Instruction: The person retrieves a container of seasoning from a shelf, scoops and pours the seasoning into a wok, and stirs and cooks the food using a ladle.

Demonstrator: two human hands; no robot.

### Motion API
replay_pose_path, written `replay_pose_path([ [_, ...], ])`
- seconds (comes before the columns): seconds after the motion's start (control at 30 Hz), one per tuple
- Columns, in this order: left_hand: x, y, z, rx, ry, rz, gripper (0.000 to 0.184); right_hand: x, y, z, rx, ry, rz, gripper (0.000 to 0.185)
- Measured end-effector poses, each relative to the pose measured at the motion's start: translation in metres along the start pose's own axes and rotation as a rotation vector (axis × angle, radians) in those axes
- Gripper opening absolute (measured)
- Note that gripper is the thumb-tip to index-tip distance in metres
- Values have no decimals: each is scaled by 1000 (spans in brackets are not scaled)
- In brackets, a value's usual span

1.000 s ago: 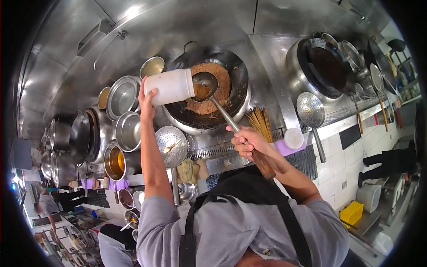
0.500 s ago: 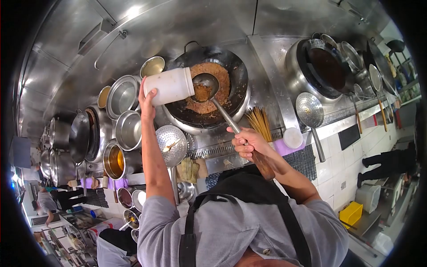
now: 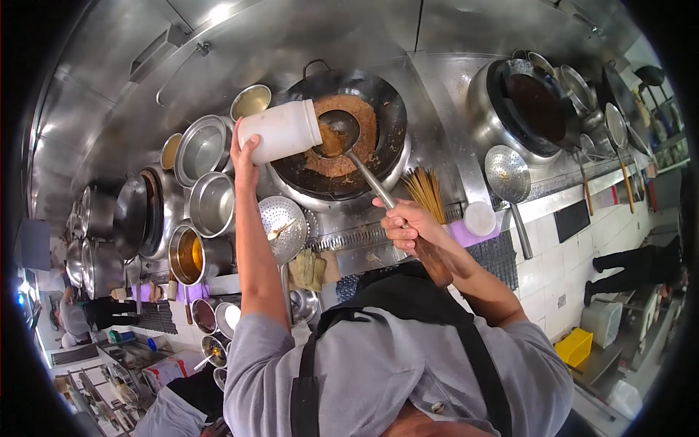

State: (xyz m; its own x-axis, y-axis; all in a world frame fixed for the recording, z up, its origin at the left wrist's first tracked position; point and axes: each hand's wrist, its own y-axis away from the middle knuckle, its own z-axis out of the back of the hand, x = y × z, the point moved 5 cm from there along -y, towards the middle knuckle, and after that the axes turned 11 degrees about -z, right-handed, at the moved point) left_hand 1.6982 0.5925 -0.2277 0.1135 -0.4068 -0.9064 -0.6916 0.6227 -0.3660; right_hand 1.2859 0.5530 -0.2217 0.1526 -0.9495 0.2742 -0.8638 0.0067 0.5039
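A translucent white plastic jar [image 3: 279,132] lies tilted on its side over the wok, with my left hand [image 3: 245,154] around its base. The jar's mouth meets the bowl of a metal ladle [image 3: 341,130], which holds brown powder or paste. My right hand [image 3: 408,224] is closed round the ladle's handle, near its wooden end. Beneath both is a large black wok [image 3: 393,102] with a ring of reddish-brown minced food [image 3: 355,107] in it. Near my left forearm a perforated skimmer [image 3: 280,218] carries a small spoon [image 3: 280,229].
Metal pots and bowls [image 3: 212,204] stand left of the wok. A bamboo brush [image 3: 424,191], a white round container [image 3: 480,218] and another skimmer [image 3: 507,173] are at the right. A second dark wok [image 3: 535,105] sits beyond. Other people [image 3: 171,415] are at lower left and far right.
The jar has risen slightly and tilted a little more over the ladle. More brown material shows at its mouth and in the ladle. The people at lower left have shifted.
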Motion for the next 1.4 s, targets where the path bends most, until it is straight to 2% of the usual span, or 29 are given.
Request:
replay_pose_path([
  [0.6,10,14,-1,7,76,-17,87,-6,8,4,-86,-22,9,35],
  [0.83,6,9,-6,43,39,-19,90,-6,7,-1,4,-7,3,42],
  [1.13,4,10,-2,54,-2,-22,91,-10,8,-1,-17,-14,10,40],
  [1.23,9,10,1,32,74,-7,91,-10,9,-2,-6,-4,9,39],
  [1.4,13,16,5,50,0,-17,91,-16,9,0,-46,-24,-13,36],
])
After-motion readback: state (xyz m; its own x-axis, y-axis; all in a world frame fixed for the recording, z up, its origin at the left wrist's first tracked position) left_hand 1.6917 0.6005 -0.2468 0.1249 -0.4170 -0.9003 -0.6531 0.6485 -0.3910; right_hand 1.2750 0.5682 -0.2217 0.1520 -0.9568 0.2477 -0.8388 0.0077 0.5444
